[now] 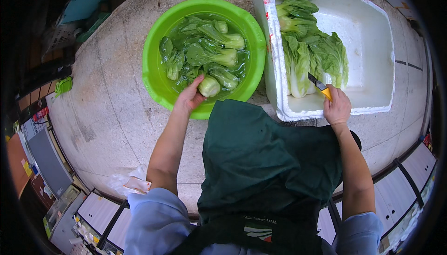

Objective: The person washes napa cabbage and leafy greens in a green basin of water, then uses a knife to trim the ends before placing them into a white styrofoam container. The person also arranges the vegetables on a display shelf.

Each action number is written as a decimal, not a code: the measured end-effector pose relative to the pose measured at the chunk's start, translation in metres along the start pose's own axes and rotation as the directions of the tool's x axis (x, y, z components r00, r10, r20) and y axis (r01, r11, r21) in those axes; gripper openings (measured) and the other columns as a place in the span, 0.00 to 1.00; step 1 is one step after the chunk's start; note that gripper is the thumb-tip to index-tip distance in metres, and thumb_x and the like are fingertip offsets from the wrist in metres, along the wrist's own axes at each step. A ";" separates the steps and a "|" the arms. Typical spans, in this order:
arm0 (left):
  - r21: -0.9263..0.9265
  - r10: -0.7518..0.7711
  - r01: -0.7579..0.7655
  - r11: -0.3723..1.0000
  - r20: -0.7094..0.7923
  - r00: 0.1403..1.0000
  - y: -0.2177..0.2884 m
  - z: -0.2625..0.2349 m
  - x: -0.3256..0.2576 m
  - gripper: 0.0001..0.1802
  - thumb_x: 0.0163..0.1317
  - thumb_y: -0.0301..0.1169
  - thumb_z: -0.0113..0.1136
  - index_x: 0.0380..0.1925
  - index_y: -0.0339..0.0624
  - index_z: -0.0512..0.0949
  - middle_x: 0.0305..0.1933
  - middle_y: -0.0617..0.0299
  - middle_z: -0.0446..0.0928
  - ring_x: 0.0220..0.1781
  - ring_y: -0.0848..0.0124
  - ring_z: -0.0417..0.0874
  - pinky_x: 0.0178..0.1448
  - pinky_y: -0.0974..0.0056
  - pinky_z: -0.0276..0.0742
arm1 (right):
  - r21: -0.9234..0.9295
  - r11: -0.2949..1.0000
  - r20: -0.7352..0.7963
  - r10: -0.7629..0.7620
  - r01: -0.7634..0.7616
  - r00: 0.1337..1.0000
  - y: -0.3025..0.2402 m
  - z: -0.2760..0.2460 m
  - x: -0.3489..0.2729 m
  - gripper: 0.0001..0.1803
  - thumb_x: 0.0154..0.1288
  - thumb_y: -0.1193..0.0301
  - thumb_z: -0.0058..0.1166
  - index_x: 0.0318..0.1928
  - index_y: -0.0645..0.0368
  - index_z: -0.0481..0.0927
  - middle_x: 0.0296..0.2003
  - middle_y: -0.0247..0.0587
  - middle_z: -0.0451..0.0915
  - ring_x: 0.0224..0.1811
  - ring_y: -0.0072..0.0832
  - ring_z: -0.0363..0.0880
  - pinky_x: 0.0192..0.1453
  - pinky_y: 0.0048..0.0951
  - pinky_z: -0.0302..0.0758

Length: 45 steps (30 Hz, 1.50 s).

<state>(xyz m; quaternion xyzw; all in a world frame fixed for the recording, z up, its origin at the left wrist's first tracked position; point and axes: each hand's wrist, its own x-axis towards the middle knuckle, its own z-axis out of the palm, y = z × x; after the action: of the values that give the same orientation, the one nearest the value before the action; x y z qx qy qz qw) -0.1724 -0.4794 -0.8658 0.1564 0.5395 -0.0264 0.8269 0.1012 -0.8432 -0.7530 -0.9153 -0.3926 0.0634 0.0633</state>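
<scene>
My left hand (192,96) is closed on a head of bok choy (209,86), its pale base turned toward me, at the near side of a bright green tub (156,87). Several more bok choy (216,57) lie in the tub's water. My right hand (338,107) grips a yellow utility knife (321,87), its blade out and pointing up and left. The knife is over the near part of a white foam box (368,101), close to the leafy lettuce-like greens (314,62) along the box's left side. My fingers partly hide the knife's handle.
The tub and box stand side by side on a speckled stone floor (107,110). A crumpled plastic bag (130,180) lies near my left forearm. White cabinets (396,199) line the lower right edge, and shelves with mixed goods (46,148) run along the left.
</scene>
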 end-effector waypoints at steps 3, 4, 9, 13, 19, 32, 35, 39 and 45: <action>-0.129 -0.003 0.007 0.992 0.032 0.999 -0.019 0.017 -0.003 0.29 0.54 0.40 0.64 0.53 0.42 0.67 0.54 0.59 0.71 0.54 0.62 0.73 0.59 0.54 0.69 | 0.006 1.000 -0.001 -0.002 0.002 1.000 -0.001 -0.001 0.000 0.21 0.46 0.71 0.49 0.46 0.53 0.72 0.29 0.44 0.72 0.33 0.42 0.73 0.37 0.40 0.70; -0.144 -0.006 0.014 0.990 0.054 0.999 -0.026 0.014 0.004 0.29 0.54 0.41 0.64 0.53 0.42 0.66 0.54 0.58 0.71 0.54 0.62 0.73 0.59 0.54 0.69 | 0.014 1.000 -0.003 -0.007 0.007 1.000 -0.003 0.000 0.000 0.21 0.46 0.71 0.49 0.46 0.53 0.72 0.29 0.44 0.72 0.33 0.42 0.73 0.37 0.40 0.70; 0.044 -0.019 0.023 0.999 -0.088 0.996 -0.027 0.068 -0.003 0.33 0.54 0.48 0.61 0.56 0.43 0.66 0.57 0.60 0.70 0.57 0.62 0.71 0.62 0.54 0.65 | 0.018 1.000 0.004 0.000 0.000 1.000 0.000 -0.002 0.000 0.21 0.46 0.71 0.50 0.45 0.54 0.73 0.28 0.44 0.71 0.33 0.42 0.73 0.37 0.40 0.70; -0.275 0.152 -0.094 0.957 0.200 0.968 -0.049 0.042 0.053 0.31 0.56 0.49 0.59 0.56 0.45 0.66 0.59 0.59 0.69 0.59 0.61 0.69 0.64 0.52 0.61 | 0.002 1.000 0.002 0.013 -0.013 1.000 -0.001 -0.004 0.001 0.20 0.46 0.70 0.51 0.45 0.53 0.73 0.28 0.43 0.71 0.33 0.40 0.73 0.37 0.39 0.70; -0.377 0.300 -0.228 0.898 0.142 0.943 -0.043 0.068 0.063 0.32 0.54 0.51 0.59 0.56 0.48 0.66 0.56 0.61 0.70 0.58 0.60 0.68 0.63 0.49 0.63 | 0.011 1.000 -0.009 0.023 -0.023 1.000 0.004 -0.007 0.001 0.19 0.46 0.69 0.51 0.43 0.51 0.73 0.28 0.39 0.71 0.33 0.37 0.73 0.38 0.38 0.70; -0.335 0.322 -0.281 0.899 0.075 0.944 -0.032 0.075 0.070 0.39 0.49 0.60 0.58 0.58 0.55 0.63 0.60 0.60 0.65 0.61 0.56 0.63 0.63 0.40 0.56 | 0.016 0.999 -0.039 0.035 -0.034 0.999 0.002 -0.006 0.000 0.19 0.45 0.69 0.51 0.43 0.49 0.74 0.27 0.37 0.71 0.32 0.34 0.73 0.37 0.36 0.71; -0.258 0.329 -0.303 0.917 0.063 0.942 -0.027 0.091 0.076 0.42 0.48 0.63 0.56 0.61 0.59 0.58 0.63 0.61 0.60 0.65 0.54 0.58 0.62 0.30 0.48 | 0.008 1.000 -0.046 0.031 -0.031 0.998 0.003 -0.006 0.000 0.19 0.45 0.69 0.51 0.43 0.49 0.74 0.27 0.36 0.70 0.32 0.34 0.73 0.36 0.35 0.71; -0.354 0.388 -0.334 0.874 0.092 0.917 -0.023 0.092 0.076 0.41 0.50 0.60 0.55 0.61 0.60 0.57 0.65 0.61 0.56 0.68 0.53 0.52 0.62 0.27 0.41 | 0.004 1.000 -0.049 0.026 -0.026 0.998 0.002 -0.005 0.001 0.19 0.44 0.70 0.51 0.42 0.49 0.74 0.26 0.37 0.70 0.31 0.35 0.73 0.36 0.35 0.71; -0.389 0.242 -0.215 0.896 0.021 0.970 -0.026 0.076 0.062 0.42 0.43 0.66 0.55 0.53 0.50 0.66 0.55 0.55 0.64 0.52 0.51 0.63 0.52 0.39 0.60 | 0.011 1.000 -0.044 0.020 -0.020 0.999 0.002 -0.006 0.002 0.19 0.44 0.70 0.51 0.42 0.50 0.74 0.26 0.37 0.70 0.31 0.35 0.73 0.35 0.36 0.71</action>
<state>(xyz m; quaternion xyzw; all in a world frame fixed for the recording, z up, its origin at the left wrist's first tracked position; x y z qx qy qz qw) -0.0846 -0.5181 -0.8992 0.0526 0.4830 0.1717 0.8570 0.1050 -0.8441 -0.7478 -0.9200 -0.3817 0.0460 0.0760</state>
